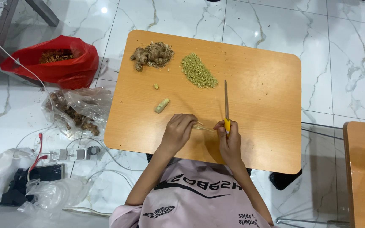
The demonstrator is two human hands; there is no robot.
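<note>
The left hand is pinching thin ginger strips near the table's front edge while the right hand is gripping the knife, and fingertips lying so close beside the blade are risking a nick.

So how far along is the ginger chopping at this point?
Done: a minced pile lies on the wooden board. In hand: left hand pins thin strips while right hand holds the yellow-handled knife. Left: one peeled piece and the unpeeled ginger.
</note>
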